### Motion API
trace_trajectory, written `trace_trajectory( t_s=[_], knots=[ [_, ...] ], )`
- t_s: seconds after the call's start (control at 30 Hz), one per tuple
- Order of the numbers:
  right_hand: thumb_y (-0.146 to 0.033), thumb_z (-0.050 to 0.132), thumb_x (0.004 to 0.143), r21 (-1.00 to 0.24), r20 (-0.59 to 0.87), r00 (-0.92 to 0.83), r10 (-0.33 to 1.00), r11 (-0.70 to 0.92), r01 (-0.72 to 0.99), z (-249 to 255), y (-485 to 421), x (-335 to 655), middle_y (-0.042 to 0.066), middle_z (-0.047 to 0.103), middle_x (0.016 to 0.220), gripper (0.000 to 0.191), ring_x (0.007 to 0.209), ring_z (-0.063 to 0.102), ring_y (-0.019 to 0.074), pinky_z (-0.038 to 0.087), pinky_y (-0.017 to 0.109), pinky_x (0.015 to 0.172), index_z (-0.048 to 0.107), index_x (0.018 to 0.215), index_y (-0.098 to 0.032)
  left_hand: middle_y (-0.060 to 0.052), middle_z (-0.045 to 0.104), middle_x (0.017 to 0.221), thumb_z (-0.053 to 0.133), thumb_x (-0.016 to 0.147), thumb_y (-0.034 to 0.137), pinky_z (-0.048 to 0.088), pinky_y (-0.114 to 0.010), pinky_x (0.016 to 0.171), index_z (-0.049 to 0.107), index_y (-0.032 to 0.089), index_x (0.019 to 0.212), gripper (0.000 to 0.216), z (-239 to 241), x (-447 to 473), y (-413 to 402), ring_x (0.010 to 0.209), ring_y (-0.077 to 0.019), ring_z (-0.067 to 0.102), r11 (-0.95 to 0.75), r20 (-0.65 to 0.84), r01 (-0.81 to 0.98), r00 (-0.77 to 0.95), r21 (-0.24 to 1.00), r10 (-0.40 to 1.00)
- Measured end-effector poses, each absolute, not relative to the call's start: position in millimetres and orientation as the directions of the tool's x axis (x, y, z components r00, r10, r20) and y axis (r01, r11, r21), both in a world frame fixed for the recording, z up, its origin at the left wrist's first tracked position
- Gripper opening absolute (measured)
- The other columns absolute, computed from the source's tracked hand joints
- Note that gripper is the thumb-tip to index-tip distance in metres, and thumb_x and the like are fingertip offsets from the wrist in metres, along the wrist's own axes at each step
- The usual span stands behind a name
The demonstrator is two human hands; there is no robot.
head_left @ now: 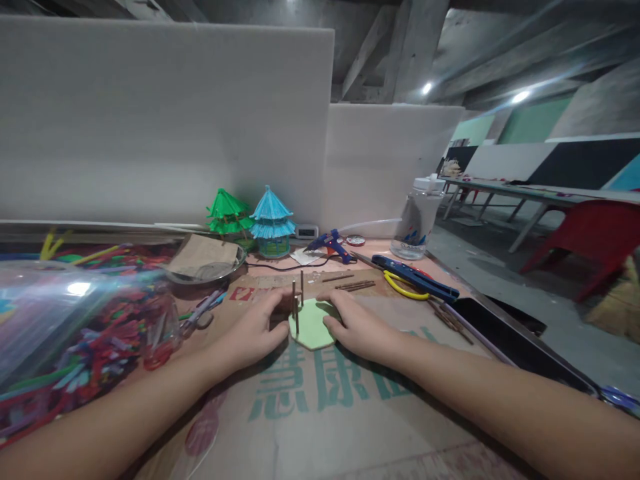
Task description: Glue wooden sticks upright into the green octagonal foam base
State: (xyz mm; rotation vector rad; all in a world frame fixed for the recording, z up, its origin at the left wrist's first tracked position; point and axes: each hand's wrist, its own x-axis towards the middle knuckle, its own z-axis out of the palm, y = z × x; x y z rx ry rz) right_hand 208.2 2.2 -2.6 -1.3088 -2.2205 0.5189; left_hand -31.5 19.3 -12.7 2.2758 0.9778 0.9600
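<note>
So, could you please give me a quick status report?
Left fingers at the left of the green board, right fingers at its right. Board flat on cardboard, three upright sticks along its left. Glue gun, loose sticks beyond.

A pale green, many-sided board (pixel 317 325) lies flat between the left fingers (pixel 276 301) and right fingers (pixel 341 301). Three slim brown sticks (pixel 297 319) stand roughly upright near its edge beside the left fingers, the frontmost nearest that hand's thumb (pixel 280 333).
</note>
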Motion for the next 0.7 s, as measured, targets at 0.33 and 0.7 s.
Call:
trace_trajectory(
  t_s=[0.33, 0.7],
  knots=[
    [-0.016, 0.054, 0.094, -0.537, 0.241, -0.422, 0.874, 0.482, 0.693, -8.9, 5.8, 210.6, 0.018, 0.062, 0.135, 0.039, 0.129, 0.055, 0.0303, 0.044, 0.05, 0.111, 0.056, 0.133, -0.014, -0.012, 0.065, 0.131, 0.062, 0.077, 0.019, 0.052, -0.044, 0.108, 0.054, 0.019, 0.128, 0.052, -2.5, -35.1, 16.6, 0.123, -0.0282, 0.063, -0.64, 0.27, 0.505, 0.622, 0.579, 0.735],
    [-0.016, 0.054, 0.094, -0.512, 0.227, -0.42, 0.879, 0.475, 0.716, -4.5, 3.1, 209.6, 0.019, 0.062, 0.132, 0.037, 0.127, 0.056, 0.0297, 0.045, 0.048, 0.11, 0.056, 0.131, -0.012, -0.011, 0.064, 0.122, 0.07, 0.083, 0.032, 0.054, -0.042, 0.098, 0.056, 0.019, 0.121, 0.043, -1.7, -31.8, 13.6, 0.114, -0.0282, 0.063, -0.641, 0.289, 0.544, 0.595, 0.542, 0.75]
  ],
)
